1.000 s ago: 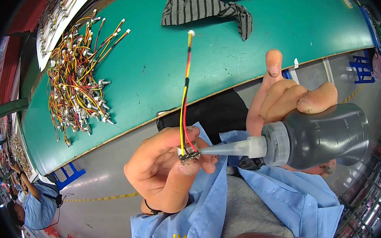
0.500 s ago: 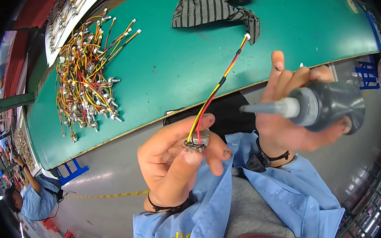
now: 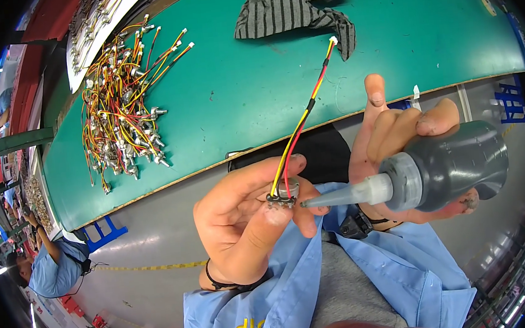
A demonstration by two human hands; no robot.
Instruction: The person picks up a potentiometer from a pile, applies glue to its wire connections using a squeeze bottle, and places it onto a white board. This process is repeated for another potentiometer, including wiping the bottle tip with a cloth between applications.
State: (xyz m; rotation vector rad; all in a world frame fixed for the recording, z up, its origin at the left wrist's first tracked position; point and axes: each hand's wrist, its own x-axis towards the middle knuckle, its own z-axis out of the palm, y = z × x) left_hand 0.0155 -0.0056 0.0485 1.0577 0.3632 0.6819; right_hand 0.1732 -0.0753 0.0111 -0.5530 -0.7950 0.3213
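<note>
Between the thumb and fingers of my left hand [image 3: 233, 225] is a small metal potentiometer [image 3: 288, 188], its soldered pins toward me. Yellow, black and red wires [image 3: 301, 123] rise from it to a white connector [image 3: 333, 40] at the upper end. My right hand [image 3: 389, 126] is wrapped round a squeeze bottle [image 3: 463, 163] of dark grey content, tilted on its side. The bottle's tapered nozzle [image 3: 345, 194] points left, its tip just right of the pins. Whether the tip touches them I cannot tell.
On the left of the green table [image 3: 227, 105] lies a pile of wired potentiometers [image 3: 125, 128]. A grey striped cloth [image 3: 275, 12] rests at the back. Blue stools [image 3: 510, 101] stand beyond the table edge. At far left is another person [image 3: 55, 266] in blue.
The squeeze bottle has moved left and down, bringing its nozzle tip close to the potentiometer's pins. My left hand has shifted slightly right with the potentiometer.
</note>
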